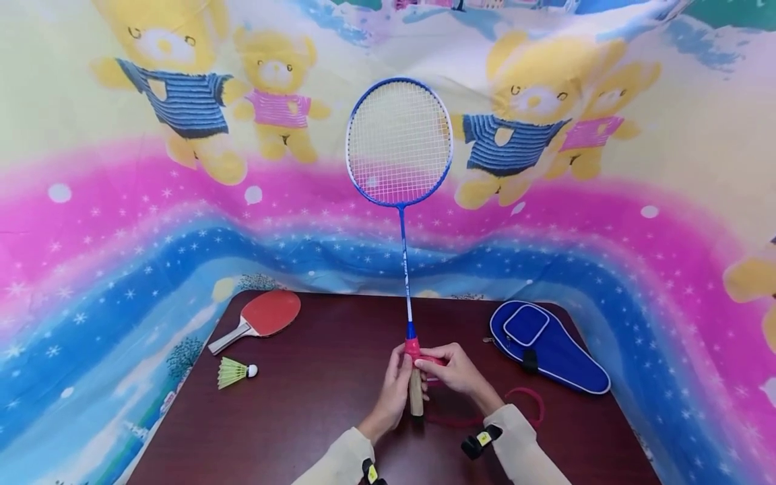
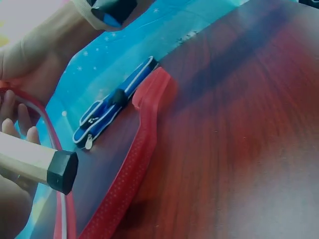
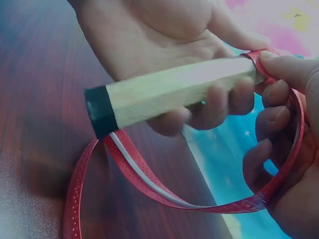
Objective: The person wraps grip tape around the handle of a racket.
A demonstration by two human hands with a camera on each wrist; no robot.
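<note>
A blue and white badminton racket [image 1: 405, 263] stands upright over the table, its strung head at the top. My left hand [image 1: 391, 391] holds it by the bare wooden handle [image 3: 184, 89], fingers curled beneath. A black cap [image 3: 99, 112] covers the handle's end. Red perforated grip tape [image 2: 132, 167] is wrapped around the handle's upper part. My right hand [image 1: 461, 370] pinches this tape against the wood with the thumb and fingers. The loose length loops below the right hand and trails down to the table.
At the table's left lie a red table tennis paddle [image 1: 273, 313] and a yellow-green shuttlecock [image 1: 233, 372]. A blue zipped paddle case [image 1: 564, 357] lies at the right. Behind the brown table [image 1: 291, 417] hangs a cloth [image 1: 273, 222] printed with bears.
</note>
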